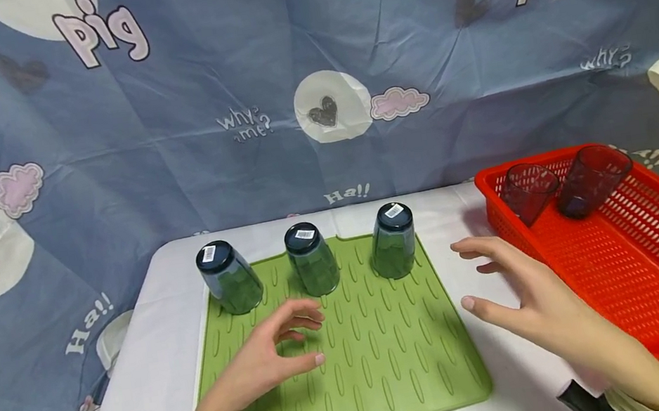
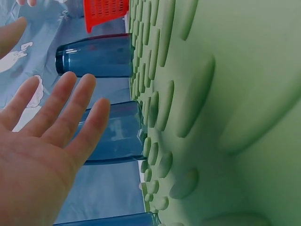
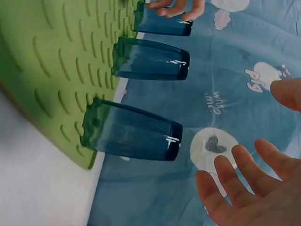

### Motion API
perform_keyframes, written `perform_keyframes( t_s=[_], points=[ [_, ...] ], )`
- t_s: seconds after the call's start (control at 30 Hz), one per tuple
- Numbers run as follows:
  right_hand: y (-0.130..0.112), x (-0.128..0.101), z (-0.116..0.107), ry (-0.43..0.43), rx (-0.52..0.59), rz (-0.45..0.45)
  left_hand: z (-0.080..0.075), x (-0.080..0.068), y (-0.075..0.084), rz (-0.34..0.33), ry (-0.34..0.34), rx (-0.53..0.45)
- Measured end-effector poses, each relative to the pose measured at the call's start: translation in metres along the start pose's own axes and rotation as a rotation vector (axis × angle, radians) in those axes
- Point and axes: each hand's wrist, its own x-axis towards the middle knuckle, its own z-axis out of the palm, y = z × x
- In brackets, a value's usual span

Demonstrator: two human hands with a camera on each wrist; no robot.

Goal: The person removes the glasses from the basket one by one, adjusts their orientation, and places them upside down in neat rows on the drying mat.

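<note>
Three blue glasses stand upside down in a row along the back of a green ribbed drying mat (image 1: pixel 386 367): a left glass (image 1: pixel 229 277), a middle glass (image 1: pixel 312 259) and a right glass (image 1: pixel 394 241). Their upturned bases carry white barcode labels. Over the mat hovers my left hand (image 1: pixel 269 360), fingers loosely bent and nothing in them, nearest the middle glass. My right hand (image 1: pixel 527 289), likewise holding nothing, is between the mat's right edge and the red basket (image 1: pixel 636 330). In the right wrist view its fingers (image 3: pixel 244 174) are spread apart, beyond the right glass (image 3: pixel 134 132).
Two more glasses lean in the back of the red basket, a left one (image 1: pixel 529 193) and a right one (image 1: pixel 594 180). A white cloth (image 1: pixel 135 405) covers the table. Behind it hangs a blue printed curtain (image 1: pixel 189 77).
</note>
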Motion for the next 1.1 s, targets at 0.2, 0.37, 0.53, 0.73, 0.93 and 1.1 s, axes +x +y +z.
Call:
perform_keyframes(
  t_s=[0.2,0.37,0.53,0.73,0.93,1.1],
  points=[
    [-0.010,-0.006,-0.017,-0.049,-0.076,0.022,0.000,-0.001,0.005,-0.018,-0.013,-0.011],
    [-0.015,-0.009,-0.031,-0.090,-0.151,0.042,0.002,-0.002,0.006,-0.027,-0.013,-0.008],
    [-0.011,-0.008,-0.042,-0.150,-0.220,0.025,0.006,-0.003,0.005,-0.015,-0.013,0.012],
    [-0.005,-0.003,-0.057,-0.187,-0.265,0.096,0.008,-0.003,0.006,-0.020,-0.019,0.008],
    [0.007,0.002,-0.070,-0.144,-0.268,0.090,0.009,-0.003,0.007,-0.029,-0.028,-0.003],
    [0.021,0.009,-0.078,-0.104,-0.244,0.053,0.009,-0.003,0.006,-0.039,-0.036,0.000]
  ],
)
